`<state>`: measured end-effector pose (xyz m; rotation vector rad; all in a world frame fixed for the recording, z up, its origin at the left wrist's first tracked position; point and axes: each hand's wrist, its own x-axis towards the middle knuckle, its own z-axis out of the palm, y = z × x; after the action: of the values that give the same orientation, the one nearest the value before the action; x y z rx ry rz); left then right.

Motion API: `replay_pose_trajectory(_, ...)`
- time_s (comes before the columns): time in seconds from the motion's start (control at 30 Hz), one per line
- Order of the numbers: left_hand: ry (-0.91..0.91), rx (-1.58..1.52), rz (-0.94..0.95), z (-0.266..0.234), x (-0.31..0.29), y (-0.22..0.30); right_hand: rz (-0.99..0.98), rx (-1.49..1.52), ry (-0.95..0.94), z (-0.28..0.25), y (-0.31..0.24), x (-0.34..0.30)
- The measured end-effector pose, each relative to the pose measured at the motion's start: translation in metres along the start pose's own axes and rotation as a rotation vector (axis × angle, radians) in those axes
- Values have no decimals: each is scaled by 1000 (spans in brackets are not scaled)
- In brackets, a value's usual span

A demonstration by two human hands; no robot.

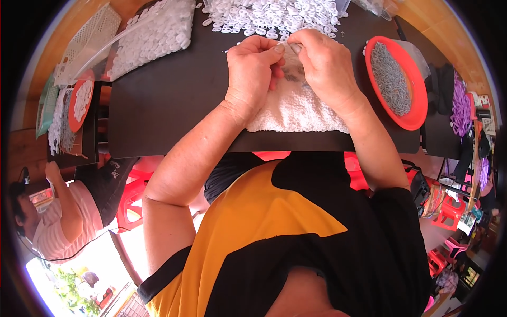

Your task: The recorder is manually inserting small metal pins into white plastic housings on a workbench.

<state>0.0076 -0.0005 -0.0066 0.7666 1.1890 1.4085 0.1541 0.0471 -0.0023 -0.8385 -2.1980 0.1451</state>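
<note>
My left hand (250, 70) and my right hand (328, 70) meet over a white towel (298, 113) at the middle of the dark table. Thumb and fingers are pinched together on each hand. Whatever sits between the fingertips is too small and covered to name. Grey smudges mark the towel under the fingers. Just beyond my hands spreads a pile of small white oval plastic pieces with holes (274, 17). To the right of my right hand, a red oval tray (416, 108) holds many thin grey screw-like pieces (391, 79).
At the far left lies a clear bag of white pieces (153, 42) beside a white perforated basket (92, 33). A smaller red dish (74, 120) stands on a side table, where another person (68, 216) sits. Purple strands (461, 111) hang at the right, with red stools (449, 211) below.
</note>
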Motion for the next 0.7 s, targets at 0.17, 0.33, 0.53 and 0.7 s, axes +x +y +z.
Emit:
replay_pose_trajectory(0.17,-8,22,-8,1,1,0,-16,-16,-32,3,3,0)
replay_pose_trajectory(0.33,-9,29,12,0,2,-3,-26,32,-11,9,4,-1)
replay_pose_trajectory(0.53,11,58,46,0,2,-7,-21,89,-9,14,5,-3)
replay_pose_trajectory(0.7,29,60,47,2,2,-6,4,127,-2,13,4,-4)
